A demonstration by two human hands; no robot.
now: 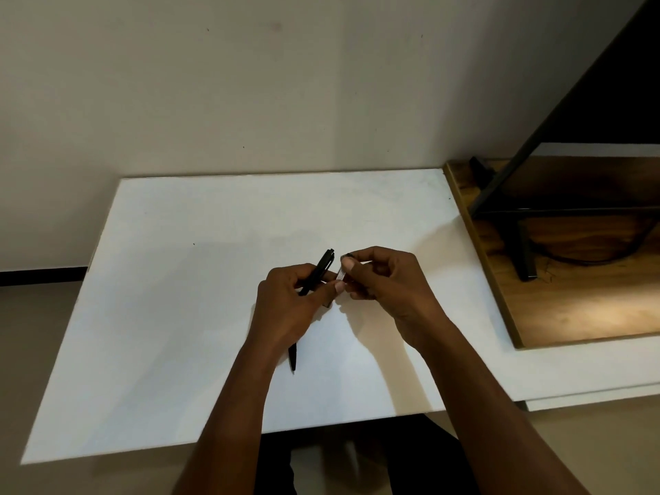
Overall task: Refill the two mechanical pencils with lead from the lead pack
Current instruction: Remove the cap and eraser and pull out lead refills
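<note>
White table (160,316). Left hand (285,309) grips a black pencil (319,271), its cap end tilted up and away, tip showing below the wrist. Right hand (389,291) pinches a small lead pack (341,273) just beside the pencil, above the table's middle.

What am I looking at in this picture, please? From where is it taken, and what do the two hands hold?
One camera on a person's head looks down at a white rectangular board used as a desk. No machine: two bare hands. The left hand holds a slim black mechanical pencil, its top end pointing away. The right hand pinches a small clear lead pack beside it. Below the left wrist another black pencil tip shows; whether it is a second pencil is unclear. At right stands a brown wooden shelf.
</note>
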